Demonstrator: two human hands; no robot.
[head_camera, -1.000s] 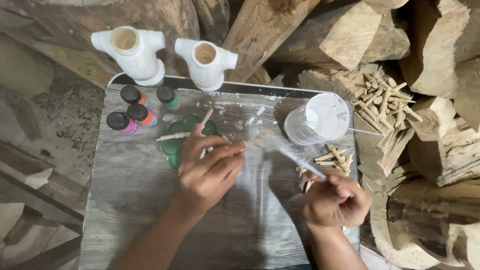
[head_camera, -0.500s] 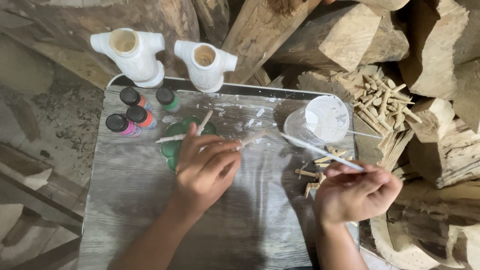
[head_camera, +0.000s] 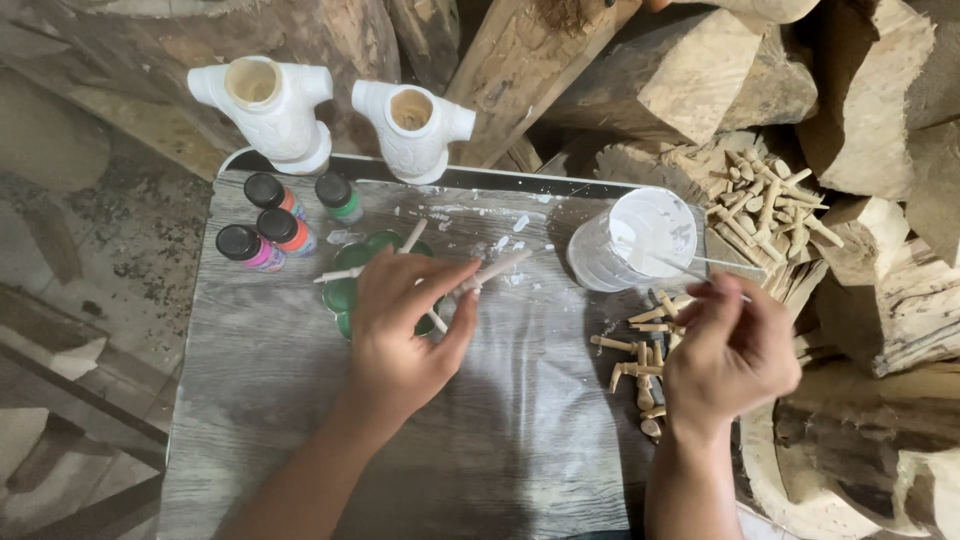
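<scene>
1. Grey wood-grain board (head_camera: 300, 420) is lying among stacked split logs (head_camera: 700, 80); two white carved torso figures (head_camera: 410, 125) are standing at its far edge.
2. Left hand (head_camera: 400, 340) is pinching a white-coated wooden peg (head_camera: 492, 270) between closed thumb and fingertips, above the green palette (head_camera: 345, 295).
3. Right hand (head_camera: 730, 350) is closing its fingers on a thin brush (head_camera: 690, 262), tip reaching into the white paint cup (head_camera: 630, 240).
4. Risk: wet peg is likely smearing on fingers; brush leverage could be tipping the cup over bare pegs (head_camera: 640, 360).
</scene>
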